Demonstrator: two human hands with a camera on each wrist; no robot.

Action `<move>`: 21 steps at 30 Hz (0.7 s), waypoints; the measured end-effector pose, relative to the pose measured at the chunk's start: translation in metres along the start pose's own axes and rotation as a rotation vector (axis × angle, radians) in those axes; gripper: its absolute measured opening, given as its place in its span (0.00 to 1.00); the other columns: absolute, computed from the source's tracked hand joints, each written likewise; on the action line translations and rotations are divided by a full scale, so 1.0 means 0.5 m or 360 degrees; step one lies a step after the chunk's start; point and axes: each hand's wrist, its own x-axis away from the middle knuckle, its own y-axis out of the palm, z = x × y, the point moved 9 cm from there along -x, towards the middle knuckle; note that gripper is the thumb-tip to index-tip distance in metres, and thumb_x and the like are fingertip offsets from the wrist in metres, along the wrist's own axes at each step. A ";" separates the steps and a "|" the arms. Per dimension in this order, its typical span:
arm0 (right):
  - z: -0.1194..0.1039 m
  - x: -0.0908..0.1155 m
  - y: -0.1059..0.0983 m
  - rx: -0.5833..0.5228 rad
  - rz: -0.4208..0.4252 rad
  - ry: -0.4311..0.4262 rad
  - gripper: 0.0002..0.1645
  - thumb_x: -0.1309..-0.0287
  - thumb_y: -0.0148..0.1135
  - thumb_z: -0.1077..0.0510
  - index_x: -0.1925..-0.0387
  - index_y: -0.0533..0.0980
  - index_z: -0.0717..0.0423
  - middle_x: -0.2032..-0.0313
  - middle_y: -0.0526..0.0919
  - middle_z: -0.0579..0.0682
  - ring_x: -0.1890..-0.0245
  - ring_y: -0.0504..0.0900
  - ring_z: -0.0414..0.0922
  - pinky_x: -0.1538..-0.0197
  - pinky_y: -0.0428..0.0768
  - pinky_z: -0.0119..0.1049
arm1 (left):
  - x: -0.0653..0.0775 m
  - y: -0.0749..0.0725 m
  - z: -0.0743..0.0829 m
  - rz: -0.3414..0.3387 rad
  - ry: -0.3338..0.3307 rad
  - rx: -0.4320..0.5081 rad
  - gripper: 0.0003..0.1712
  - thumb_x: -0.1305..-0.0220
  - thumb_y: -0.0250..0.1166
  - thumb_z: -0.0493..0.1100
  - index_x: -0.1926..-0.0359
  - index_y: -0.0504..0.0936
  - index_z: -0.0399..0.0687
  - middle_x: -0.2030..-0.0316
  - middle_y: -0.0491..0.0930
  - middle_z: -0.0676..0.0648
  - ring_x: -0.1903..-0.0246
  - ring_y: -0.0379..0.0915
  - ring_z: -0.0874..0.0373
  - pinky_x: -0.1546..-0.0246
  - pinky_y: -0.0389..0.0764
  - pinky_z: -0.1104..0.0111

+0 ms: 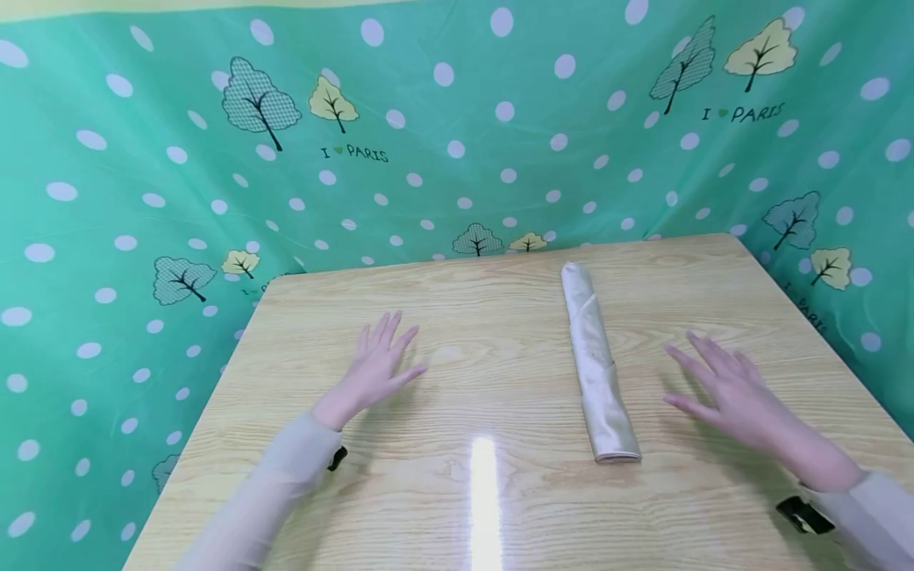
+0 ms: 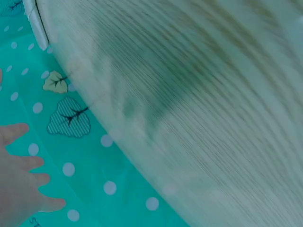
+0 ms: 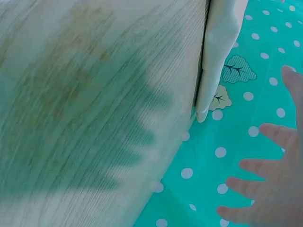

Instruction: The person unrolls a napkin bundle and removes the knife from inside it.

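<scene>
A long, narrow roll of shiny silvery-white cloth (image 1: 596, 365) lies on the wooden table, right of the middle, running from near the back edge toward the front. To its right my right hand (image 1: 739, 392) hovers over the wood with fingers spread, holding nothing. Well to the left of the roll, my left hand (image 1: 371, 373) is also held over the table, its fingers apart and nothing in it. In the right wrist view the cloth roll (image 3: 221, 52) stands out beyond the spread fingers (image 3: 246, 188). The left wrist view catches just one end of it at the top left corner.
The table (image 1: 500, 317) has a light wood-grain top with a bright strip of reflected light near the front. Behind it and at both sides hangs a green curtain (image 1: 428, 119) with white dots and printed trees. Each sleeve has a small black strap piece (image 1: 805, 515) at the wrist.
</scene>
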 end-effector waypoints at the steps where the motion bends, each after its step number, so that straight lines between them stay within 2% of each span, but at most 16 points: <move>1: -0.003 -0.001 0.000 -0.0007 0.0004 -0.0005 0.45 0.47 0.56 0.45 0.33 0.46 0.45 0.35 0.45 0.65 0.37 0.43 0.64 0.40 0.30 0.59 | -0.005 0.002 0.005 -0.0007 0.0013 0.0012 0.38 0.41 0.53 0.59 0.36 0.57 0.46 0.34 0.41 0.36 0.35 0.33 0.41 0.41 0.35 0.43; 5: -0.013 -0.005 0.003 -0.0039 0.0007 -0.0018 0.44 0.48 0.58 0.45 0.34 0.50 0.47 0.37 0.50 0.67 0.43 0.54 0.68 0.43 0.43 0.64 | -0.028 0.009 0.025 -0.0027 0.0047 0.0086 0.37 0.41 0.54 0.57 0.36 0.58 0.44 0.34 0.43 0.36 0.35 0.34 0.41 0.40 0.36 0.46; 7: -0.018 -0.007 0.006 -0.0057 -0.0003 -0.0015 0.44 0.48 0.58 0.45 0.34 0.51 0.47 0.38 0.51 0.67 0.45 0.56 0.70 0.45 0.47 0.66 | -0.039 0.012 0.037 -0.0031 0.0063 0.0126 0.36 0.41 0.54 0.57 0.36 0.58 0.44 0.34 0.44 0.36 0.35 0.35 0.42 0.40 0.36 0.47; 13: -0.036 -0.013 0.010 -0.0139 -0.0018 -0.0013 0.41 0.49 0.59 0.46 0.36 0.54 0.51 0.39 0.54 0.68 0.46 0.56 0.70 0.47 0.51 0.65 | -0.072 0.017 0.078 -0.0013 0.0167 0.0176 0.35 0.41 0.54 0.56 0.38 0.60 0.43 0.36 0.48 0.36 0.36 0.39 0.42 0.39 0.39 0.47; 21: -0.063 -0.016 0.012 -0.0190 0.0009 -0.0047 0.37 0.50 0.60 0.48 0.39 0.61 0.55 0.43 0.60 0.67 0.47 0.61 0.67 0.52 0.59 0.63 | -0.117 0.021 0.137 -0.0014 0.0246 0.0173 0.32 0.40 0.54 0.54 0.39 0.62 0.43 0.37 0.52 0.36 0.37 0.45 0.44 0.39 0.45 0.51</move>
